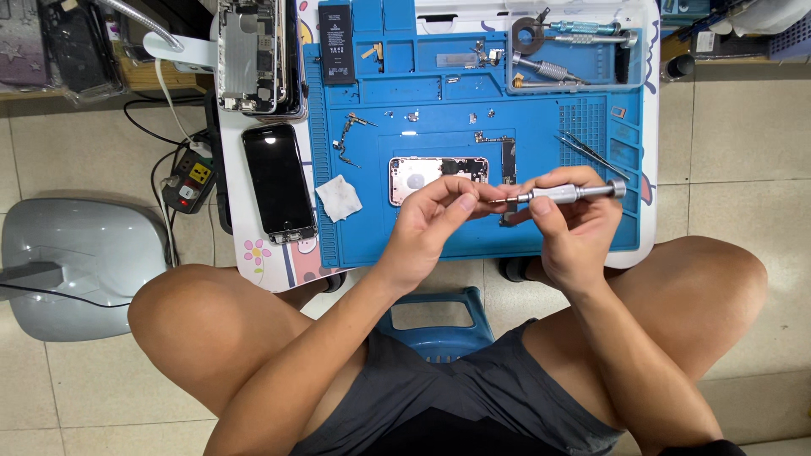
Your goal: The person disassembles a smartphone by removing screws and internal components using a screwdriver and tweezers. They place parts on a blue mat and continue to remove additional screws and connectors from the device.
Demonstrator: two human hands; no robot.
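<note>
My right hand grips a slim silver screwdriver, held level with its tip pointing left. The fingertips of my left hand pinch at that tip. Both hands hover over the near edge of a blue repair mat. Just beyond them on the mat lies an opened phone back housing, pale pink inside, with a dark board strip at its right end.
A black phone screen lies left of the mat, next to a white wipe. A black battery, tweezers, several screwdrivers and small loose parts lie farther back. A power strip sits on the floor.
</note>
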